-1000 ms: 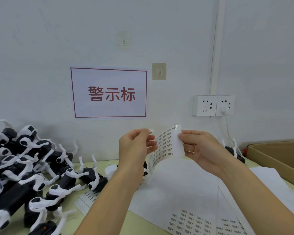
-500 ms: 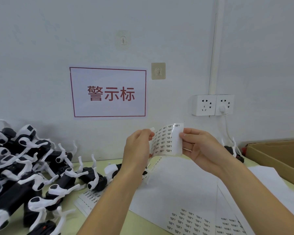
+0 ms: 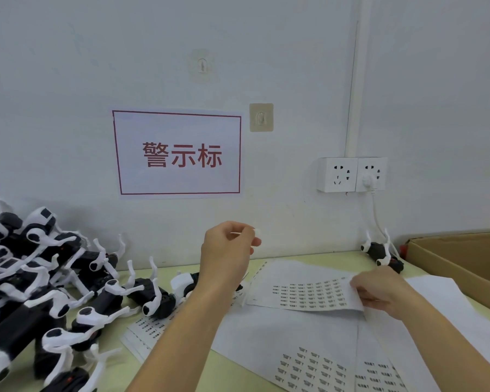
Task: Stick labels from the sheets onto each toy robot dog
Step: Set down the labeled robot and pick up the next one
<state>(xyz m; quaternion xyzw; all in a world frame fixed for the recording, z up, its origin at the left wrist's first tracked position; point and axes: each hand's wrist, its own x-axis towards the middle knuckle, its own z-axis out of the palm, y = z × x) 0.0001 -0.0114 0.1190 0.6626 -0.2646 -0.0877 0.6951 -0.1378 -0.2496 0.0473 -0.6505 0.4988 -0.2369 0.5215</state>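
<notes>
Here left hand (image 3: pixel 227 250) raised, pinching label (image 3: pixel 257 232); right hand (image 3: pixel 379 292) grips sheet (image 3: pixel 309 292).

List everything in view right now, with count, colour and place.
toy robot dogs: many, black and white, piled at left
lone toy dog: one, black and white, by the wall at right
label sheets: several, white, across the table
peeled label: one, white, on left fingertip
sign: one, white with red characters, on wall
sockets: two, white, on wall; right one has a plug
cardboard box: one, brown, far right
left hand: raised, holds the label
right hand: pinches a sheet's edge
</notes>
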